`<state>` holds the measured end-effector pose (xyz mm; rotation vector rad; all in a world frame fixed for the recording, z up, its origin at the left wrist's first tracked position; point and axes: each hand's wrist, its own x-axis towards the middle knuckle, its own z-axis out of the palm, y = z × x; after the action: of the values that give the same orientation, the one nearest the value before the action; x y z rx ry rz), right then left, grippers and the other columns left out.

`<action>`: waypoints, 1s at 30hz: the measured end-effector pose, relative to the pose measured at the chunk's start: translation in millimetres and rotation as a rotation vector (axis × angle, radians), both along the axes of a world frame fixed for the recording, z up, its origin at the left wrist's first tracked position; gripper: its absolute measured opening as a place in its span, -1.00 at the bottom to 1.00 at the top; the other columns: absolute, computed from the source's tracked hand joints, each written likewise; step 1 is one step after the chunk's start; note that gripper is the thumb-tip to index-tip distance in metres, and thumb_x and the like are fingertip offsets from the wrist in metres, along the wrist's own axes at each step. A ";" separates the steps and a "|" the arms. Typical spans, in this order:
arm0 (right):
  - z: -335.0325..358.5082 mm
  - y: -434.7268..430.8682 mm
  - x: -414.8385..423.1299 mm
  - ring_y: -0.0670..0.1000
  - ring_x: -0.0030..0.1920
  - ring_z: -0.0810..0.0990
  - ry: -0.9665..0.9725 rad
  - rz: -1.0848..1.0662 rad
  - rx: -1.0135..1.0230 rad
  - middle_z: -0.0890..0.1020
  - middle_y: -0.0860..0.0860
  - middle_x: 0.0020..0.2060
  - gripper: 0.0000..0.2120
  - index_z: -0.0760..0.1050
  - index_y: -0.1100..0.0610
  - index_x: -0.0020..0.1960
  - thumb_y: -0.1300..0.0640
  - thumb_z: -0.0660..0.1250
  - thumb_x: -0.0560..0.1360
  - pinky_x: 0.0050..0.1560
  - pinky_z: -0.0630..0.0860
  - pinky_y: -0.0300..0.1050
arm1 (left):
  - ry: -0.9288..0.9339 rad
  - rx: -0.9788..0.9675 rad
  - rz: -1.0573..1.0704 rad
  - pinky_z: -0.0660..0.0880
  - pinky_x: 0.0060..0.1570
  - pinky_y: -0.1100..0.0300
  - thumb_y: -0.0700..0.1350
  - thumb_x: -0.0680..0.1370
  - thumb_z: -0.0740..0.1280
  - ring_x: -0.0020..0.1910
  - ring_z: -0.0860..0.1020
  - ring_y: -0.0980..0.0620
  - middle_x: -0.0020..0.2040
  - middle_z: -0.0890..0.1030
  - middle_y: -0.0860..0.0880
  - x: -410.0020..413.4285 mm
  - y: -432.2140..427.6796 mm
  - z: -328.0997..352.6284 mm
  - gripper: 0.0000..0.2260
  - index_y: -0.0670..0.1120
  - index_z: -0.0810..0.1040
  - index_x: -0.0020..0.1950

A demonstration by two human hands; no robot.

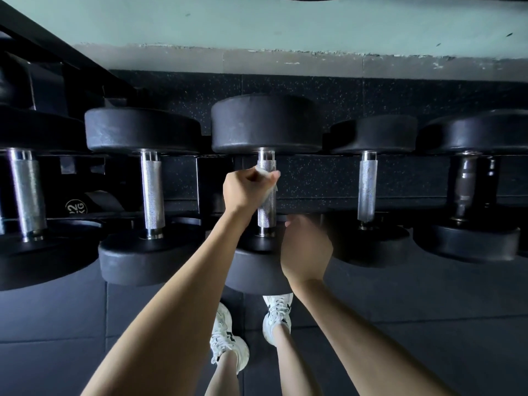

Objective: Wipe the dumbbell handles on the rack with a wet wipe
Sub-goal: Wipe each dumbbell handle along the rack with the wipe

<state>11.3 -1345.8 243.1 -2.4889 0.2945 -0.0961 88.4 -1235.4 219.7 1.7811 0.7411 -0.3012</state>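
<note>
Left hand (245,190) gripping wipe (268,178) round handle (266,207), right hand (307,248) resting below

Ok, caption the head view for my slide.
Left hand grips a wet wipe around the middle dumbbell handle; right hand at its near weight.

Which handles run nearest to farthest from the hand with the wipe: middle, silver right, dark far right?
1. Middle handle: the left hand grips it through the wet wipe.
2. Silver handle: next dumbbell to the right.
3. Dark handle: far right end.
</note>
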 end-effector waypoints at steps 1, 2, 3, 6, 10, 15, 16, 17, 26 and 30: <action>0.4 0.0 0.6 0.13 -0.47 0.54 0.000 0.005 0.000 0.57 0.04 -0.51 -0.72 0.54 0.13 -0.30 0.12 0.08 0.41 -0.40 0.18 -0.25 | 0.023 0.051 -0.055 0.47 -0.32 0.16 0.06 0.36 0.48 -0.46 0.43 0.14 -0.53 0.52 0.04 -5.0 0.7 0.6 -0.73 0.00 0.56 -0.48; 1.0 0.1 1.3 0.14 -0.49 0.52 -0.004 0.014 -0.008 0.55 0.06 -0.52 -0.73 0.53 0.14 -0.32 0.13 0.09 0.41 -0.41 0.18 -0.25 | 0.052 0.085 -0.099 0.50 -0.31 0.16 0.07 0.35 0.50 -0.44 0.46 0.14 -0.47 0.58 0.00 -10.4 0.7 1.3 -0.76 0.00 0.59 -0.44; 1.4 0.5 1.9 0.15 -0.51 0.51 -0.009 0.022 -0.018 0.54 0.07 -0.53 -0.73 0.52 0.14 -0.32 0.14 0.09 0.41 -0.42 0.18 -0.25 | 0.100 0.117 -0.140 0.51 -0.31 0.17 0.08 0.35 0.51 -0.44 0.48 0.14 -0.44 0.60 -0.03 -15.7 1.0 0.7 -0.77 -0.03 0.61 -0.40; 1.8 1.0 2.7 0.18 -0.51 0.52 -0.013 0.027 -0.008 0.54 0.09 -0.53 -0.72 0.54 0.15 -0.30 0.13 0.09 0.40 -0.45 0.25 -0.21 | 0.280 0.244 -0.296 0.45 -0.37 0.19 0.16 0.34 0.48 -0.45 0.49 0.07 -0.46 0.58 -0.07 -26.0 1.7 6.7 -0.63 -0.14 0.61 -0.39; 3.0 1.6 2.1 0.20 -0.47 0.55 -0.004 0.005 0.031 0.59 0.10 -0.49 -0.67 0.59 0.14 -0.26 0.10 0.07 0.39 -0.45 0.36 -0.17 | 0.321 0.339 -0.453 0.25 -0.54 0.20 0.14 0.43 0.42 -0.50 0.38 -0.02 -0.54 0.40 -0.05 -34.5 5.3 21.4 -0.60 -0.16 0.57 -0.41; 8.2 0.1 2.7 0.21 -0.28 0.61 0.138 -0.042 0.106 0.66 0.13 -0.33 -0.78 0.62 0.16 -0.12 0.15 0.20 0.48 -0.29 0.36 -0.12 | 0.181 0.313 -0.287 0.32 -0.45 0.20 -0.12 0.44 0.41 -0.47 0.33 0.10 -0.51 0.36 -0.07 -50.1 27.0 40.2 -0.66 -0.16 0.42 -0.49; 10.0 -0.6 4.1 0.17 -0.17 0.63 0.202 -0.049 0.131 0.69 0.10 -0.23 -0.81 0.62 0.15 -0.03 0.15 0.24 0.51 -0.22 0.35 -0.14 | 0.166 0.313 -0.250 0.24 -0.44 0.18 -0.13 0.44 0.41 -0.46 0.27 0.09 -0.51 0.31 -0.05 -53.2 31.7 47.8 -0.66 -0.13 0.39 -0.49; 12.6 0.1 5.4 0.12 -0.09 0.63 0.252 -0.049 0.157 0.69 0.07 -0.14 -0.82 0.61 0.13 0.04 0.14 0.27 0.52 -0.16 0.34 -0.17 | 0.156 0.285 -0.200 0.22 -0.42 0.18 -0.13 0.44 0.42 -0.44 0.28 0.07 -0.49 0.32 -0.05 -56.9 36.2 55.5 -0.68 -0.11 0.40 -0.47; 61.7 53.3 28.7 -0.05 0.28 0.45 0.629 0.308 0.446 0.47 -0.08 0.31 -0.48 0.35 0.00 0.37 0.13 0.39 0.44 0.28 0.37 -0.14 | 0.127 0.359 -0.224 0.37 -0.21 0.18 -0.02 0.47 0.42 -0.07 0.58 -0.05 -0.10 0.66 -0.06 -89.1 83.8 104.5 -0.83 -0.02 0.68 0.03; 70.8 85.6 30.6 -0.07 0.20 0.48 0.774 0.382 0.641 0.57 -0.06 0.13 -0.75 0.53 -0.02 0.12 0.14 0.41 0.46 -0.03 0.41 -0.38 | 0.084 0.270 -0.133 0.47 -0.20 0.08 -0.07 0.44 0.45 -0.22 0.56 -0.03 -0.26 0.61 -0.06 -96.9 112.3 111.5 -0.84 -0.09 0.69 -0.03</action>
<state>41.9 -1260.3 313.9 -1.7946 0.1207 0.9754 -8.4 -1123.1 331.2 2.0891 0.7509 -0.3809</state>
